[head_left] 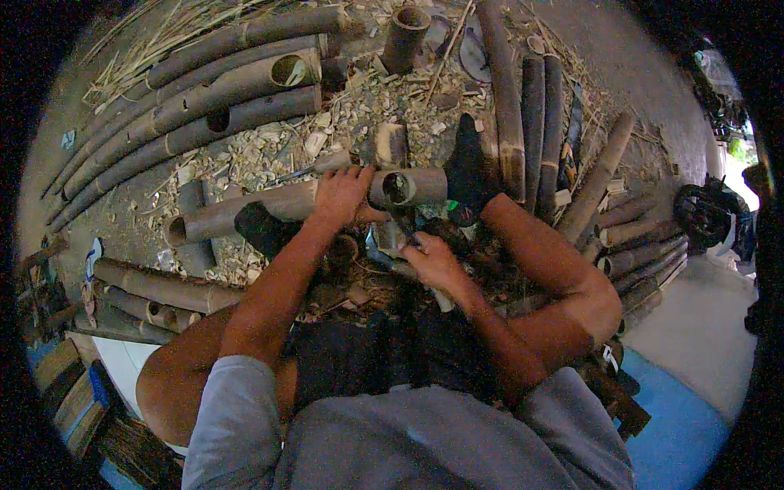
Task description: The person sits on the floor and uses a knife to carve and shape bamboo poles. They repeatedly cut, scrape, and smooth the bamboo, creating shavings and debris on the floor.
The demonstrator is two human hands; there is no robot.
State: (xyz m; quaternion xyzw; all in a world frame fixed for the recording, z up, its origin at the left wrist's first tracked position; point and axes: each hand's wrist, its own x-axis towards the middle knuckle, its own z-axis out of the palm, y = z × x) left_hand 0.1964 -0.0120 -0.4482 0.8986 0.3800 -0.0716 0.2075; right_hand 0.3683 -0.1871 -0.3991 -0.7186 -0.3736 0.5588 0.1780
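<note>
A brown bamboo pole (257, 206) lies crosswise in front of me between my feet, with an oval opening (398, 189) cut in its upper side near the right end. My left hand (347, 196) is closed over the pole just left of that opening. Below the opening, my right hand (431, 260) is closed on a hand tool with a pale handle end (443, 300). A dark, narrow part of the tool runs up toward the pole's near side. Its exact kind and working edge are hard to make out.
Wood chips (245, 163) cover the ground. Several long bamboo poles (237, 77) lie at the far left, one with an opening; others (545, 122) lie at the right. A short bamboo piece (406, 39) stands upright at the back. My dark-covered feet (467, 159) flank the work.
</note>
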